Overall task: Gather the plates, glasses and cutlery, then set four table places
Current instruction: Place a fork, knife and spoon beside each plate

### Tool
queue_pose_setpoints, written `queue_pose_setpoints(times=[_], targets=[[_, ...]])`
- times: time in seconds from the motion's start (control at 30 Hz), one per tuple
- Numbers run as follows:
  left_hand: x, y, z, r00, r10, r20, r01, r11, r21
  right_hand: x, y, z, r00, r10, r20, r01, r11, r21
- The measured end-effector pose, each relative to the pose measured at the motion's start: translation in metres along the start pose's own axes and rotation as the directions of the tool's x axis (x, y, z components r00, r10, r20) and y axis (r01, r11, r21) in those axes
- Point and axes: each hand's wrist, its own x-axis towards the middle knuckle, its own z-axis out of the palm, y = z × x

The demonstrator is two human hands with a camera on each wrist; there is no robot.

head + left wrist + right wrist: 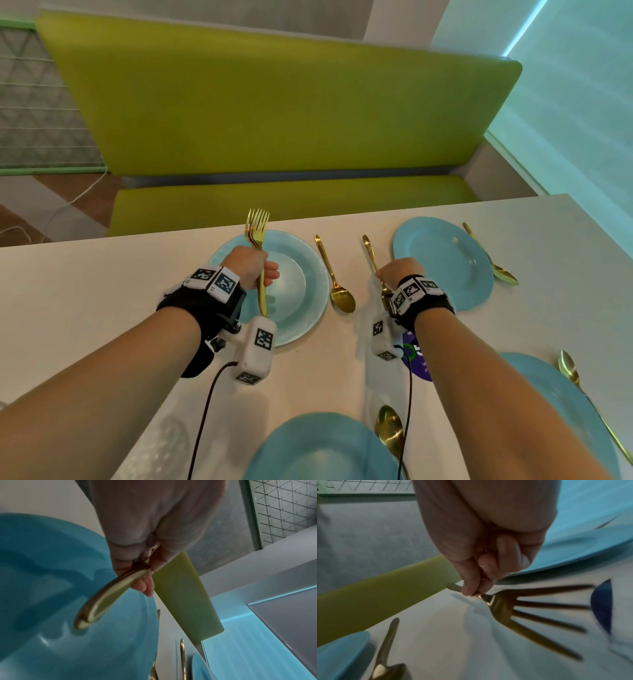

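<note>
Your right hand (397,274) pinches one fork (522,612), its long axis parallel and just left of the far-right plate (445,260), while your left hand (248,265) grips the spare forks (257,233).

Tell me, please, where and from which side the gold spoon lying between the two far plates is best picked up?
Pinch the gold spoon at its slim handle, coming from above at the far end. It lies flat with its bowl nearest the person, and the handle stands clear of the left far plate.
</note>
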Motion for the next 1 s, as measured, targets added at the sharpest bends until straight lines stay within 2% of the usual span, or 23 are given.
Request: queue_pose_setpoints(times=[0.07,0.13,0.17,0.23,0.4,0.47,0.63,1.0], targets=[[0.003,-0.001,0.001,1.0,-0.001,-0.005,0.001,1.0,0.004,0.003,-0.002,0.003,0.998,0.058,-0.014,-0.056,0.992,0.117],[0.006,-0.002,0.001,1.0,-0.003,0.0,0.003,1.0,0.011,0.005,-0.004,0.004,0.995,0.098,0.007,-0.098,0.988,0.12],[0.006,-0.002,0.002,1.0,-0.002,0.006,0.002,1.0,0.014,0.003,-0.008,0.003,0.989,0.143,-0.032,-0.136,0.977,0.165],[0.006,-0.002,0.003,1.0,0.001,0.013,-0.001,1.0,0.014,-0.001,-0.012,0.002,0.984,0.127,-0.127,-0.099,0.973,0.208],[0.007,-0.001,0.005,1.0,0.005,0.021,-0.005,1.0,0.013,0.012,-0.004,0.01,0.977,0.123,-0.174,-0.099,0.985,0.143],[0.008,-0.001,0.006,1.0,0.006,0.016,-0.006,1.0,0.009,0.02,0.0,0.012,0.961,0.183,-0.208,-0.125,0.957,0.263],[0.01,-0.003,0.008,1.0,0.01,-0.002,-0.01,1.0,0.009,0.029,0.007,0.009,0.947,0.227,-0.227,-0.121,0.908,0.4],[0.008,-0.001,0.013,1.0,0.007,-0.006,-0.007,1.0,0.001,0.037,0.019,0.004,0.943,0.251,-0.217,-0.137,0.891,0.433]])
